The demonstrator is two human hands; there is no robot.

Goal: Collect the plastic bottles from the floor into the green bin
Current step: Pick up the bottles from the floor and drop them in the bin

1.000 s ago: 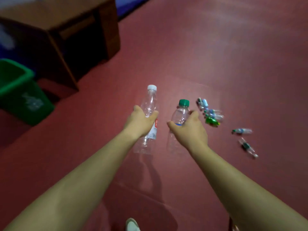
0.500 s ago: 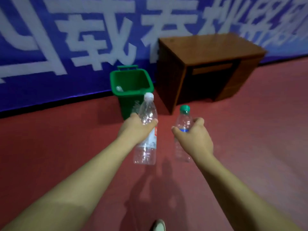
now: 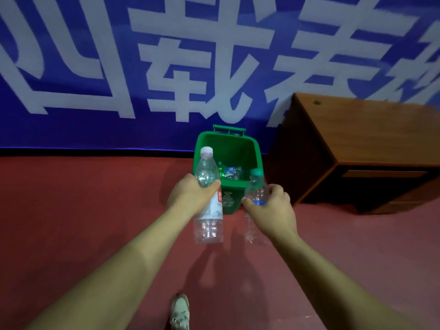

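- While both arms reach forward over the red floor (image 3: 95, 210), the left hand (image 3: 190, 194) has its fingers (image 3: 184, 181) wrapped round the middle of the white-capped bottle (image 3: 207, 198), held upright.
- Beside it, the right hand (image 3: 273, 208) has its fingers curled tight on the smaller green-capped bottle (image 3: 256, 186), also upright.
- Straight ahead stands the green bin (image 3: 252, 148), lid open, against the blue banner (image 3: 166, 67) and just beside the wooden desk (image 3: 369, 139); several bottles already lie in its bottom.
- Both held bottles appear in front of the bin's near wall, so I judge they are short of the opening, not over it.
- Main risk: letting go too soon, so a bottle strikes the front rim and bounces back onto the floor.
- Empty, light bottles tumble unpredictably; a toss rather than a drop could send one past the bin or against the desk.
- Releasing both together may make them knock each other at the mouth, which looks fairly narrow.
- A shoe (image 3: 179, 310) shows at the bottom edge; a hurried step could nudge the light bin.
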